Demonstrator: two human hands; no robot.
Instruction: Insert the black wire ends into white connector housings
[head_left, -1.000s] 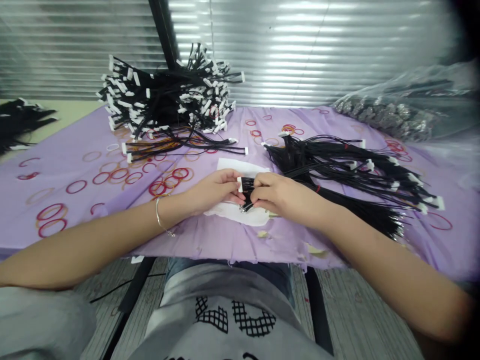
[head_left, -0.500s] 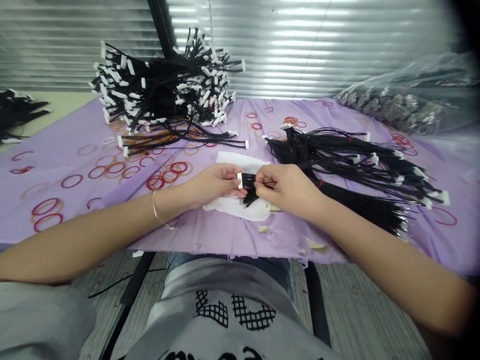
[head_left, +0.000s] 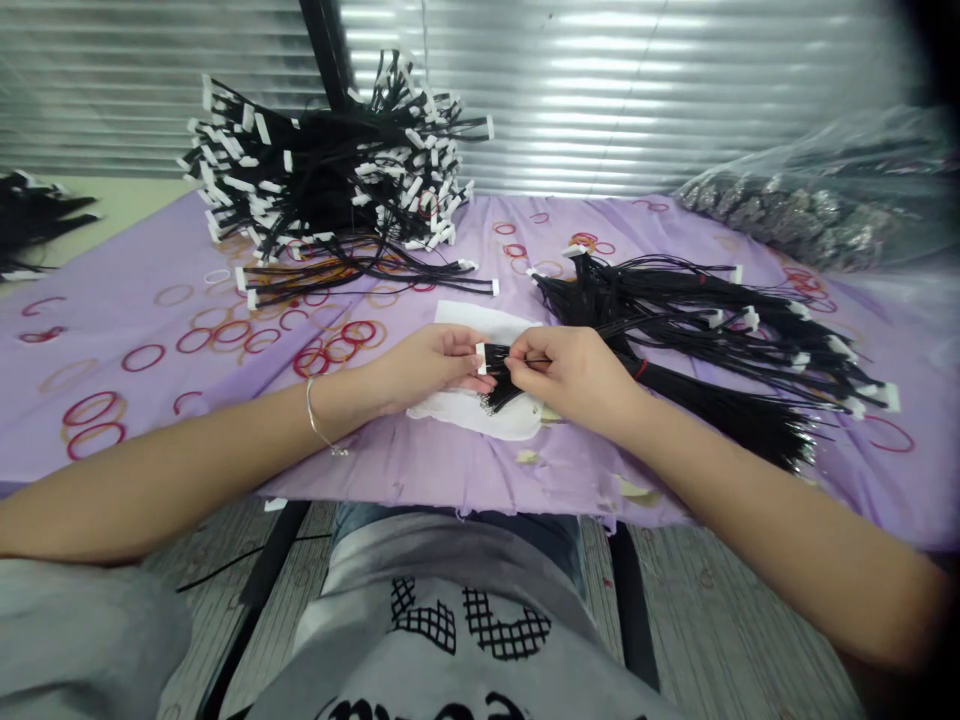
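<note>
My left hand (head_left: 424,365) pinches a small white connector (head_left: 480,358) with short black wires (head_left: 498,378) fanning out of it. My right hand (head_left: 574,375) is closed, its fingertips pinching one thin black wire right next to the connector. Both hands rest over a white sheet (head_left: 480,410) on the purple cloth (head_left: 150,310). A spread bundle of black wires with white plugs (head_left: 690,320) lies just right of my right hand.
A tall heap of black wires with white connectors (head_left: 330,170) stands at the back left. A few loose wired connectors (head_left: 360,280) lie in front of it. A clear plastic bag of parts (head_left: 810,200) sits at the back right. More black wires (head_left: 30,215) lie far left.
The view has shifted slightly down the table. My right fingers have drawn closer to the connector, now pinching a single wire at it. My left hand keeps its hold.
</note>
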